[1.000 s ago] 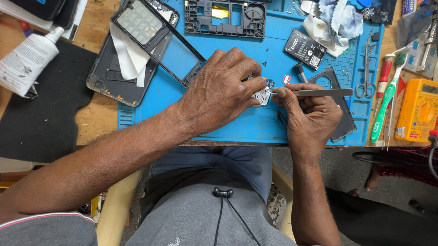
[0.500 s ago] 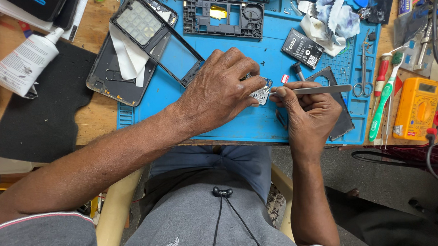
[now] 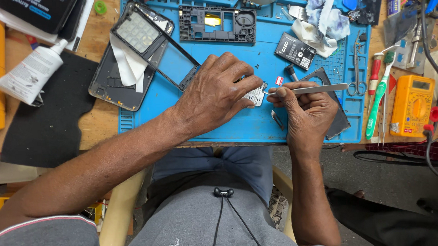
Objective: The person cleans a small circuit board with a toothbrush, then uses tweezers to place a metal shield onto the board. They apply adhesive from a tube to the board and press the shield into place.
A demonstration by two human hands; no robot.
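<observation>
Pinching a small silvery circuit part (image 3: 255, 94) in our left hand (image 3: 213, 96), we hold it just above the blue mat (image 3: 219, 123) near the tabletop's front edge. Our right hand (image 3: 306, 110) has its grip closed on metal tweezers (image 3: 307, 90), tips touching the part at its 3 o'clock side. If we press too hard, the tips may skid and scratch it. A tiny red piece (image 3: 278, 80) lies just beyond at 1 o'clock and could get flicked away.

Bare forearms; grey shirt with short sleeves (image 3: 43, 236) edged by thin red-and-white trim, a black cord (image 3: 223, 192) hanging at the chest, grey-blue trousers (image 3: 215, 164).
</observation>
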